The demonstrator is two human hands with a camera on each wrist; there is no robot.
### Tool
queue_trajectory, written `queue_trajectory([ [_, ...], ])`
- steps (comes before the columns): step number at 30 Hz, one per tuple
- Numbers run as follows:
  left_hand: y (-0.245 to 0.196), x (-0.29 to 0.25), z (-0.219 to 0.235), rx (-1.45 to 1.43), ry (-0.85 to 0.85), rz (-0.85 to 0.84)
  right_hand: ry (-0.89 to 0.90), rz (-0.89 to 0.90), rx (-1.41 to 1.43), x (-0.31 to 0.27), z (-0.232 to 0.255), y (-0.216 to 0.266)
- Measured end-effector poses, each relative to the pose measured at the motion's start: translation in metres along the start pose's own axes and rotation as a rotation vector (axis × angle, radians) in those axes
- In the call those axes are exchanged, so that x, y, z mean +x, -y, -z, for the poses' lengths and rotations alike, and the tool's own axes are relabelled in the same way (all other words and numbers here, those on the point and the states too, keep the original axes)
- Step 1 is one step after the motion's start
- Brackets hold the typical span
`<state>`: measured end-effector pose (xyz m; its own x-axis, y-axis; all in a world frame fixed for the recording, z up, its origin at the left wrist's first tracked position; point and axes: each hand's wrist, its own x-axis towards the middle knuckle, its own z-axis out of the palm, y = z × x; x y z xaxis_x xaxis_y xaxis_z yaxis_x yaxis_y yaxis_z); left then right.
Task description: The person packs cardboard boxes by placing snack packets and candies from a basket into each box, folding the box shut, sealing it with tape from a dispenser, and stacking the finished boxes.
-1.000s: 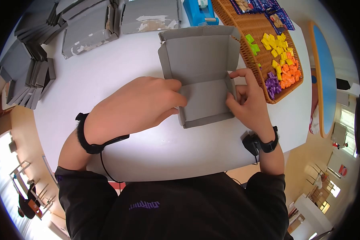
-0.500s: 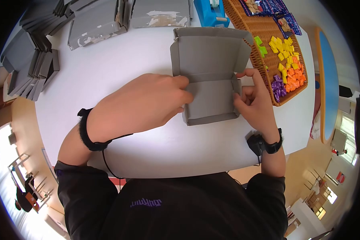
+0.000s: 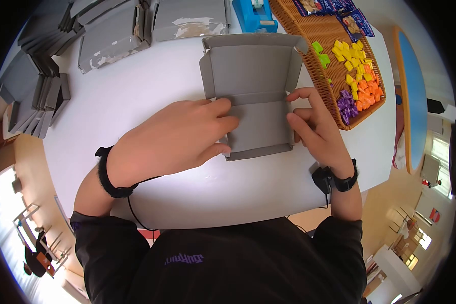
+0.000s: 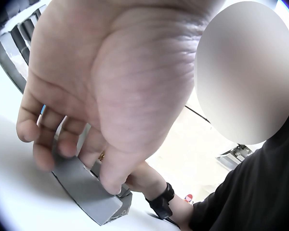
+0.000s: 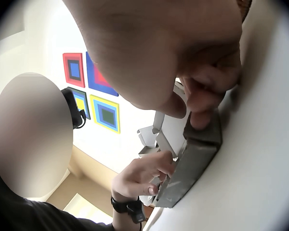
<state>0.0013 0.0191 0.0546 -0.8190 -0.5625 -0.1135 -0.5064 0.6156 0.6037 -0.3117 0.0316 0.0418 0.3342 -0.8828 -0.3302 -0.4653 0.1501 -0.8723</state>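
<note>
A grey cardboard box (image 3: 261,121) stands with its lid (image 3: 251,68) raised at the back, and its visible inside is bare. The left hand (image 3: 175,134) grips the box's left side wall, thumb near the front left corner; in the left wrist view its curled fingers (image 4: 67,144) are at the grey wall (image 4: 86,187). On the opposite side the right hand (image 3: 321,131) pinches the right wall between thumb and fingers. The right wrist view shows the right hand's fingertips (image 5: 201,118) against the box's corner, with the front wall (image 5: 190,166) running toward the left hand (image 5: 144,178).
Behind the box are a blue tape dispenser (image 3: 256,17) and flattened grey boxes (image 3: 190,20). More folded boxes (image 3: 40,96) are stacked at the left. A wicker basket (image 3: 314,66) at the right holds yellow, orange (image 3: 368,95), purple and green pieces plus blue snack packets (image 3: 354,23).
The left thumb has moved toward the box's front left corner. The right thumb and fingers have shifted along the right wall, which stands more upright. The head view swung and came back.
</note>
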Motion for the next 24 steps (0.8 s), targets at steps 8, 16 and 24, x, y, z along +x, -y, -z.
queue_trajectory([
  [8,-0.005,-0.001,-0.002,-0.025,0.003,0.012,0.01,0.032,0.082,0.001,0.0,-0.009],
  [16,-0.02,0.005,-0.017,0.117,-0.085,0.037,-0.016,0.114,-0.029,0.004,-0.001,-0.015],
  [24,-0.02,0.006,-0.018,0.142,-0.087,0.039,-0.041,0.142,-0.084,0.003,-0.004,-0.01],
])
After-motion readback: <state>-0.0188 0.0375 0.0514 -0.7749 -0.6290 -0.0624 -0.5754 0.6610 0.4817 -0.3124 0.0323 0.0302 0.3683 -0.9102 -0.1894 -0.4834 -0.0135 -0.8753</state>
